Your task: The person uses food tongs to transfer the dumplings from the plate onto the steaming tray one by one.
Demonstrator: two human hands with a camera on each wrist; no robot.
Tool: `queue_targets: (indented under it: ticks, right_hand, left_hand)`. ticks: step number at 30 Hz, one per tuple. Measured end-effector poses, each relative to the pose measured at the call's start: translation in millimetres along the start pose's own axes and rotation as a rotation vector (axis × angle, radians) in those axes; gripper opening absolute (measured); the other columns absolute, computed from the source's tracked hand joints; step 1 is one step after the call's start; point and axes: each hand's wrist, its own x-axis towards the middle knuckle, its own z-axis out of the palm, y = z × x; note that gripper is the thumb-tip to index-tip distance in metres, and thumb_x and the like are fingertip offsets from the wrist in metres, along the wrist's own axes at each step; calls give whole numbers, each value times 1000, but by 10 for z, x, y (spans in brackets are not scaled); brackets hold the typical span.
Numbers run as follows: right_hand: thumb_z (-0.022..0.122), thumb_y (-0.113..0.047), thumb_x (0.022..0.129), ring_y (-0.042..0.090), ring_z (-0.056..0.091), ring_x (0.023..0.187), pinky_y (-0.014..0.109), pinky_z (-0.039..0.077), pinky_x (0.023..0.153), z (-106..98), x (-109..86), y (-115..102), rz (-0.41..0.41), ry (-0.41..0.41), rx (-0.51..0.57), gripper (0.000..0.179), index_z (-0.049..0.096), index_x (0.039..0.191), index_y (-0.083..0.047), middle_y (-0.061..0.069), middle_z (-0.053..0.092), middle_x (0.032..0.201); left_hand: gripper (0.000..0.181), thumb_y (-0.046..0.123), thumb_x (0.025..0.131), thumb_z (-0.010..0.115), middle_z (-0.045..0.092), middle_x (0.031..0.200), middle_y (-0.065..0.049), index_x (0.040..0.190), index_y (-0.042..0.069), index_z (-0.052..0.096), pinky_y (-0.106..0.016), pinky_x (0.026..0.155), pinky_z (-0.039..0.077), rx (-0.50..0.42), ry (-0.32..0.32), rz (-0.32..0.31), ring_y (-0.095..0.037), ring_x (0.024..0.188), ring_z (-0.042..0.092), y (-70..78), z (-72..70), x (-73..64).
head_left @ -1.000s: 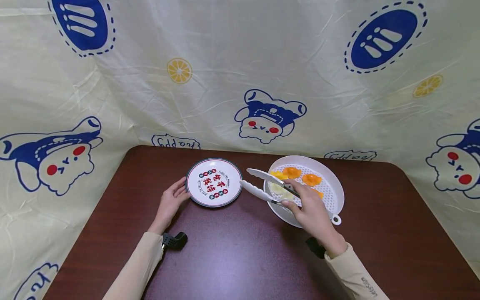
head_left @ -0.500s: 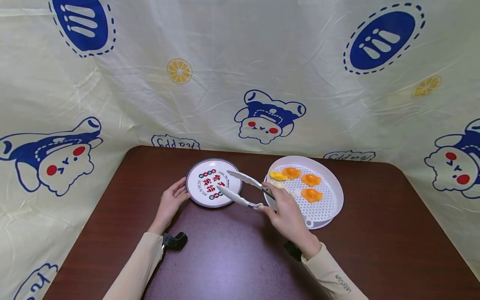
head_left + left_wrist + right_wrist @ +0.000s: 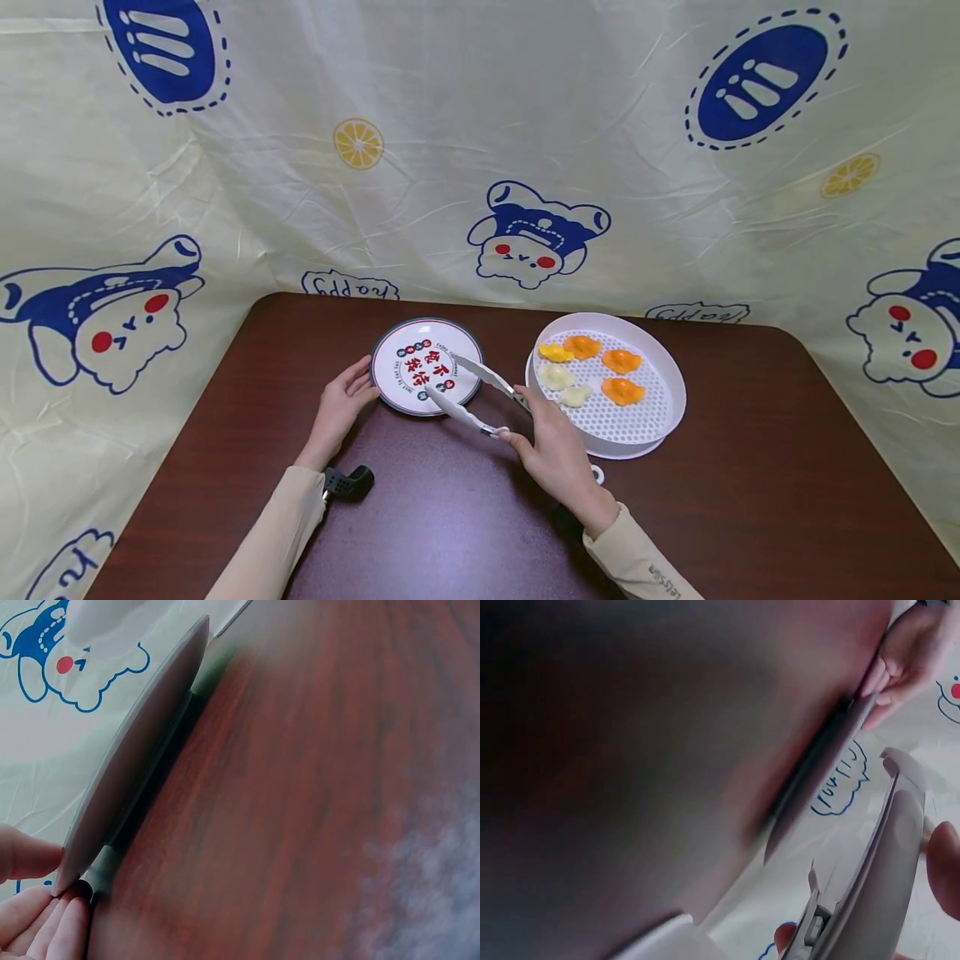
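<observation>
My left hand [image 3: 337,412] pinches the left rim of a round white plate [image 3: 425,367] with red lettering and a dark edge. Thumb on top and fingers underneath show in the left wrist view, where the plate [image 3: 142,757] appears edge-on. With my right hand [image 3: 558,454] I grip white-tipped tongs [image 3: 461,413], their end ring [image 3: 597,474] sticking out behind the hand. Both tong arms are spread with nothing between them, and the tips overlap the plate's right part. To the right, orange dumplings [image 3: 622,361], pale dumplings [image 3: 556,377] and a yellow dumpling [image 3: 556,352] lie in a white perforated tray [image 3: 670,367].
Everything stands on a dark brown table [image 3: 757,467], with plate and tray near its back edge. Behind the table hangs a pale printed sheet [image 3: 427,217]. The tray sits just right of the tongs and right hand.
My right hand has carried the spread tongs left from the tray to over the plate, then slightly nearer me. The pale dumplings are now uncovered. The left hand has stayed on the plate.
</observation>
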Motion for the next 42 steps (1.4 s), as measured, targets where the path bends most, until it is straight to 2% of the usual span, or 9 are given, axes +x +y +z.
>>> queue_targets:
  ticks: [9,17,26,32,42]
  right_hand:
    - [83,-18,74,37,57,106,49,46,91,95,-74,3,43,1,-41,67,51,127,8,23,60,114]
    - [82,-20,75,38,56,108,50,46,92,123,-97,-1,109,-63,-31,72,47,131,9,25,58,118]
    - [81,-18,76,41,52,113,51,43,96,142,-126,-13,97,-107,-27,79,39,135,13,30,52,124]
    - [80,-18,77,41,48,118,51,41,99,137,-126,-13,107,-127,-4,83,34,138,13,30,48,131]
    - [80,-20,78,41,42,126,51,36,104,127,-128,-10,128,-154,54,87,29,142,12,30,43,137]
  left_hand:
    - [59,-1,91,58,34,147,-23,146,-2,35,-16,93,44,7,-1,-10,-30,133,38,10,-8,-13]
    - [59,-2,91,59,35,147,-23,145,-2,36,-20,94,44,6,-3,-13,-30,133,39,-3,-11,-1]
    - [58,-4,91,58,36,145,-26,144,-5,36,-12,90,43,-24,-1,7,-31,132,38,20,-6,-4]
    - [58,-4,91,58,35,145,-26,144,-5,35,-18,96,42,-28,-1,7,-32,133,36,33,-13,-4]
    - [58,-3,91,58,34,146,-26,145,-5,35,-20,97,41,-8,6,2,-32,133,36,5,-47,8]
